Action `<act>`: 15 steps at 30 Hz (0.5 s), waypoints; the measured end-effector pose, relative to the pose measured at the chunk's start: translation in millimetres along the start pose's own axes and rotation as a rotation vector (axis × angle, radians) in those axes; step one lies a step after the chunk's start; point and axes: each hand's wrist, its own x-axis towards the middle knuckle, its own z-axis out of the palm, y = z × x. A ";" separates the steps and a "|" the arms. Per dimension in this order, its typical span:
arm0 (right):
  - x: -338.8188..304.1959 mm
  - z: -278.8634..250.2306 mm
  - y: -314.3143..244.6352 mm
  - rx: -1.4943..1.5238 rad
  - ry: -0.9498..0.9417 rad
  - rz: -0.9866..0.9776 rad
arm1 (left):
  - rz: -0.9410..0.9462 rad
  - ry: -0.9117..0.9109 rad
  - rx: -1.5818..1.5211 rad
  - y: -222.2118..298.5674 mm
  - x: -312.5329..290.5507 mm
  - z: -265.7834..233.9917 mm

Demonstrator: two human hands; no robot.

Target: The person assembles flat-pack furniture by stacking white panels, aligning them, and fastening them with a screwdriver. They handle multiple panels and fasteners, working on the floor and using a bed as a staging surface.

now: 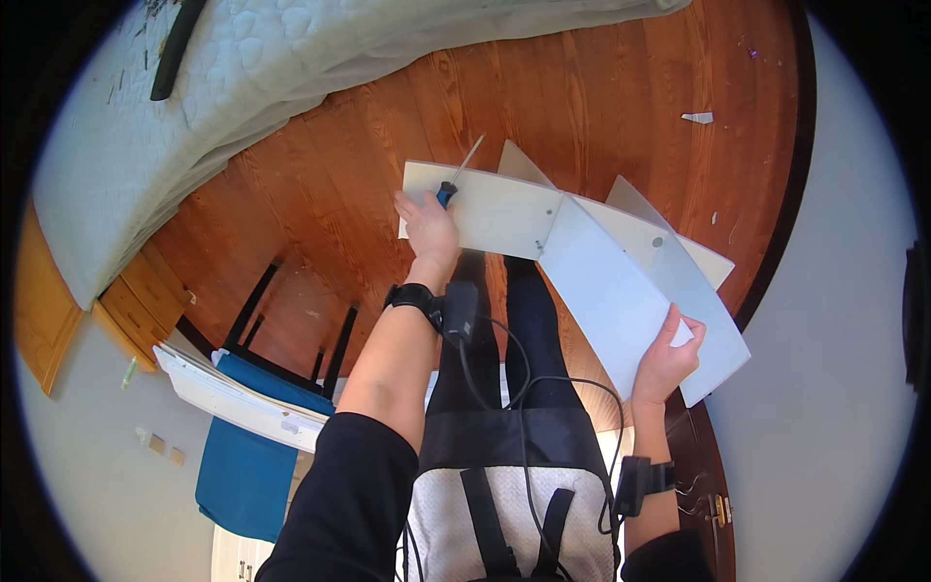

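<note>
My left hand point(432, 229) is closed around a screwdriver point(447, 192) with a blue and black handle, its metal shaft pointing up and away. The same hand lies against the left end of a long white board point(499, 213). Dark screws or fittings show on that board near a joint. From the joint, a white panel point(603, 291) slants toward me on the right, and my right hand point(669, 357) grips its near end, thumb on top. A second white panel point(703, 325) stands just right of it, apparently part of the same assembly.
A bare mattress point(262, 68) fills the far left, with a black curved bar point(176, 50) on it. At left, a blue chair point(247, 475) with black legs bears white boards point(238, 398). A paper scrap point(697, 117) lies on the wooden floor point(601, 87). A wall point(834, 320) rises at right.
</note>
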 end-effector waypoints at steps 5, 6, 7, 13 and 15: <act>31.1 10.2 52.6 -0.134 0.056 0.007 | 0.070 -0.059 0.029 -13.4 7.7 -4.6; 34.4 13.4 61.7 -0.150 0.077 -0.001 | 0.096 -0.039 -0.006 -16.5 9.7 -5.6; 36.1 14.6 70.1 -0.169 0.093 -0.006 | 0.114 -0.060 -0.038 -19.7 10.5 -6.2; 61.5 30.4 94.0 -0.233 0.134 -0.287 | 0.173 -0.039 -0.049 -27.9 12.4 -4.0; 67.4 34.1 98.1 -0.323 0.124 -0.412 | 0.172 -0.028 -0.031 -27.3 12.2 -4.2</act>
